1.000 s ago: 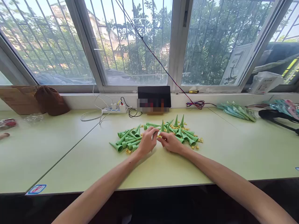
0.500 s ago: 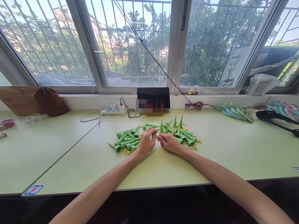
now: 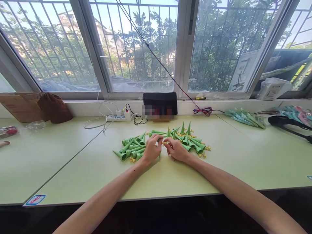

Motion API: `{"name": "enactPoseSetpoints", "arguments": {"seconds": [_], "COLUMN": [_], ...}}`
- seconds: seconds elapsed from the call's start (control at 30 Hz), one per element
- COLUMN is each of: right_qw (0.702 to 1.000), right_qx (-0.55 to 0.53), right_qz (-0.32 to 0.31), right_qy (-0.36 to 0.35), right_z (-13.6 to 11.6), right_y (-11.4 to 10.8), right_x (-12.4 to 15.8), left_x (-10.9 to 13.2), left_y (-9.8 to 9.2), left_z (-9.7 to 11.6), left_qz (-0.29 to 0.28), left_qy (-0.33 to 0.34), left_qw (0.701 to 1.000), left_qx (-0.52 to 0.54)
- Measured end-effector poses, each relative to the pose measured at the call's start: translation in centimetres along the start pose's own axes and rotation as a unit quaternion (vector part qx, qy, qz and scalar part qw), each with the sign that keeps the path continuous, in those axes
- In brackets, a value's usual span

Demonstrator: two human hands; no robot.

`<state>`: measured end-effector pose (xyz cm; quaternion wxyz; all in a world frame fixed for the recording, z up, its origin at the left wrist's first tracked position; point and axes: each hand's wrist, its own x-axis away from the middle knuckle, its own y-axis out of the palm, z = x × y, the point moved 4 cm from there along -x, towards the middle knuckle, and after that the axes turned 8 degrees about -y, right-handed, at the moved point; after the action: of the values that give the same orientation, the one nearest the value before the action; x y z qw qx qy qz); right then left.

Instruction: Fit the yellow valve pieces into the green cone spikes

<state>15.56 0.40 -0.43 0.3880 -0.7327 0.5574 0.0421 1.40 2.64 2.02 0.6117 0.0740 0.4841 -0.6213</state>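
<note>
My left hand (image 3: 153,149) is closed around a green plastic cone (image 3: 159,156); most of it is hidden and its narrow tip points down below my fingers. In my right hand (image 3: 177,150) a small yellow plastic piece (image 3: 164,143) is pinched between thumb and fingertips, close to my left fingers. Whether the two pieces touch, I cannot tell. Loose green cones (image 3: 133,147) with ribbed open ends lie left of my hands. More green cones (image 3: 199,149) lie on the right, and a few stand upright behind, such as a cone (image 3: 188,128). Small yellow pieces (image 3: 208,148) are scattered among them.
A dark tablet-like screen (image 3: 160,103) on a stand is behind the cones. Left of it sit a power strip (image 3: 119,117) with cables and a brown bag (image 3: 55,109). On the right are wrapped packets (image 3: 245,117) and a black strap-like object (image 3: 287,125).
My hands stay in nearly the same place with small finger movements. The yellow piece now shows more plainly between my right fingertips. The view has shifted slightly.
</note>
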Motion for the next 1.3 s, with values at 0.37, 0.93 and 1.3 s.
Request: {"name": "enactPoseSetpoints", "arguments": {"seconds": [0.37, 0.93, 1.3], "right_qw": [1.000, 0.995, 0.979], "right_qx": [0.025, 0.085, 0.184], "right_qz": [0.007, 0.034, 0.065], "right_qy": [-0.004, -0.034, -0.063], "right_z": [0.5, -0.2, 0.5], "right_y": [0.0, -0.3, 0.7], "right_x": [0.0, -0.2, 0.0], "left_x": [0.2, 0.0, 0.2], "left_y": [0.0, 0.1, 0.3], "left_z": [0.1, 0.1, 0.2], "left_qz": [0.004, 0.006, 0.014], "left_qy": [0.020, 0.020, 0.049], "left_qw": [1.000, 1.000, 0.998], "left_qx": [-0.006, -0.005, -0.026]}}
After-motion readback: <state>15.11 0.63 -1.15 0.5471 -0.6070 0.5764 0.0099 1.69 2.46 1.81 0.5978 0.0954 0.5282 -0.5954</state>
